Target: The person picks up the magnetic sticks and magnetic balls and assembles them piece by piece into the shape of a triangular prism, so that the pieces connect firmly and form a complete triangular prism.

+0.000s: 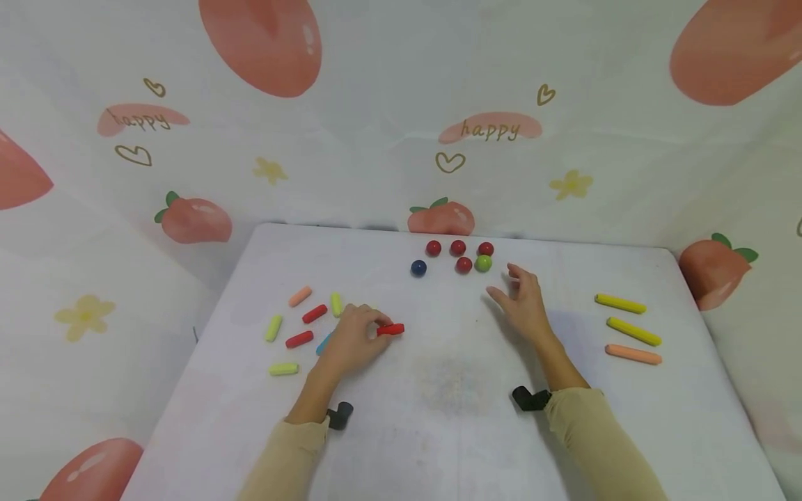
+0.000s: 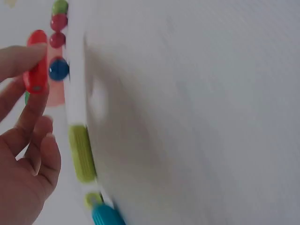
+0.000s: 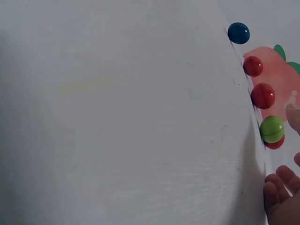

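- Left hand (image 1: pixel 352 339): thumb and forefinger clamped on the short red stick (image 1: pixel 390 329), other fingers curled loosely beneath; the left wrist view confirms the pinch near the middle of the stick (image 2: pixel 37 62).
- Held stick: just right of the scattered short-stick cluster, at or barely above the white table (image 1: pixel 451 431); cannot tell whether touching.
- Better kept pinched at mid-length, as now, so neither end dips or swings.
- Right hand (image 1: pixel 525 306): fingers spread apart and relaxed, holding nothing, hovering just in front and to the right of the green ball (image 1: pixel 484 263).
- Ball group behind that hand: the green ball touching one of the red balls (image 1: pixel 464 264), three more red behind, the blue ball (image 1: pixel 418 268) apart to the left. Round, likely to roll at a nudge; worth approaching from above rather than sweeping in from the side.
- Short-stick cluster left of the held stick: two red sticks (image 1: pixel 315 314), yellow-green sticks (image 1: pixel 273 328), an orange stick (image 1: pixel 300 296), a blue stick (image 1: pixel 324 344) half hidden under the left hand. Wrist best lifted clear of these before moving off.
- Long sticks (image 1: pixel 620 304), two yellow and one orange, well to the right of the right hand, apart from each other.
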`<action>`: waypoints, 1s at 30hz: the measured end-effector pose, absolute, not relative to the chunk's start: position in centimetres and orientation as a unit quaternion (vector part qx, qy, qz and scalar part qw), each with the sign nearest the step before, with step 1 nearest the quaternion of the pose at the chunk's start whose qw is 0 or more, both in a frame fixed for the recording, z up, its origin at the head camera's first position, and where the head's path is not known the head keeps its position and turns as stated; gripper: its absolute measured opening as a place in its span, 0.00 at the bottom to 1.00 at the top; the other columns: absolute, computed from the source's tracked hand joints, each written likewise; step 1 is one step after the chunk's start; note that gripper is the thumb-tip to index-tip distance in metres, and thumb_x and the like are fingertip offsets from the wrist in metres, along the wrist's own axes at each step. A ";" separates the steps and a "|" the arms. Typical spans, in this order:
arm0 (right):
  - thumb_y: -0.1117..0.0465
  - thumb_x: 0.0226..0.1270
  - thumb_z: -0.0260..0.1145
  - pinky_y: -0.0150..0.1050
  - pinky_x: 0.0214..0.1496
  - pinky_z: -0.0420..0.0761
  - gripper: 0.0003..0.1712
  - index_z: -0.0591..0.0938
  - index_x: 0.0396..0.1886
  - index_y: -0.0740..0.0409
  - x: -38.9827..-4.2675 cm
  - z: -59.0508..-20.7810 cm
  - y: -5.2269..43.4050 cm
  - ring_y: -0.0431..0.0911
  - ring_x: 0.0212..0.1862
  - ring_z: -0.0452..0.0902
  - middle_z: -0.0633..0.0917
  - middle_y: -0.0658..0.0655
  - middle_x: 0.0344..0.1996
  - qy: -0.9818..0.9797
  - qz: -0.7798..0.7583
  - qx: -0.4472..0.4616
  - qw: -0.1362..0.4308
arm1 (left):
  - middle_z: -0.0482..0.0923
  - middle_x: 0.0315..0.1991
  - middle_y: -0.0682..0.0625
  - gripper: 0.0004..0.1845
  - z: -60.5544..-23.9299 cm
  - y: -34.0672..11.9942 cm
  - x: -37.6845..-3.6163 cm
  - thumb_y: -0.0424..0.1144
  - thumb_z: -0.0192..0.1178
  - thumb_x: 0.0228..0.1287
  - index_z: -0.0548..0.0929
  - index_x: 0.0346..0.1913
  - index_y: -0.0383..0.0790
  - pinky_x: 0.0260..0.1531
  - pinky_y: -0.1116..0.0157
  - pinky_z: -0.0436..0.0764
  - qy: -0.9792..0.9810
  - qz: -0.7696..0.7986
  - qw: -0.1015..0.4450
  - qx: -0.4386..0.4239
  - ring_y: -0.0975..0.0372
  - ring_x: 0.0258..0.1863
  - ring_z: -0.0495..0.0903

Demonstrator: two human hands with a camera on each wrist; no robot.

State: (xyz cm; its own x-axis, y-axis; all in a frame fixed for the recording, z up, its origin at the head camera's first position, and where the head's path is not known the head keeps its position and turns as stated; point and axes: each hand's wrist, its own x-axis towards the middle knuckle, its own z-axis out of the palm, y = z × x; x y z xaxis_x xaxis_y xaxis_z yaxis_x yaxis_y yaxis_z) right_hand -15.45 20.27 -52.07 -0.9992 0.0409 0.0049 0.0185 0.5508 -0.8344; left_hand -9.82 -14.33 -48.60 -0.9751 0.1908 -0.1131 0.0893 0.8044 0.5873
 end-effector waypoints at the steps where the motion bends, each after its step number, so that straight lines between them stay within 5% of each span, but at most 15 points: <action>1: 0.53 0.72 0.68 0.60 0.74 0.67 0.42 0.60 0.78 0.61 -15.6 -52.1 20.3 0.62 0.68 0.67 0.68 0.69 0.70 -0.881 0.473 -0.020 0.011 | 0.82 0.44 0.58 0.13 -48.6 -13.8 -9.9 0.45 0.72 0.63 0.87 0.50 0.57 0.45 0.62 0.80 0.941 0.318 0.089 0.077 0.61 0.48 0.73; 10: 0.59 0.70 0.70 0.58 0.72 0.71 0.38 0.66 0.73 0.67 -17.2 -52.0 20.2 0.64 0.65 0.71 0.70 0.70 0.69 -0.871 0.491 -0.007 0.021 | 0.81 0.43 0.58 0.12 -49.2 -9.6 -11.7 0.45 0.71 0.64 0.87 0.50 0.57 0.45 0.62 0.80 0.907 0.399 0.102 0.089 0.61 0.47 0.75; 30: 0.53 0.72 0.68 0.50 0.61 0.79 0.28 0.76 0.65 0.59 -19.9 -51.7 18.1 0.57 0.55 0.75 0.76 0.65 0.57 -0.889 0.452 -0.068 0.017 | 0.85 0.41 0.58 0.14 -51.5 -5.6 -14.2 0.47 0.75 0.59 0.90 0.48 0.55 0.41 0.65 0.77 0.871 0.452 0.171 0.084 0.60 0.42 0.77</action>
State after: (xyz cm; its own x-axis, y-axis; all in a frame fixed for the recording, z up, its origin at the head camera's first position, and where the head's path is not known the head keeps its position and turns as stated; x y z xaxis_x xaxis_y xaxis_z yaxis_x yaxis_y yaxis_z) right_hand -19.88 18.15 -51.73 -0.9901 0.1368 -0.0319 0.1065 0.5827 -0.8057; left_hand -14.24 -5.61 -51.54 -0.9273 0.3017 -0.2217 -0.0074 0.5773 0.8165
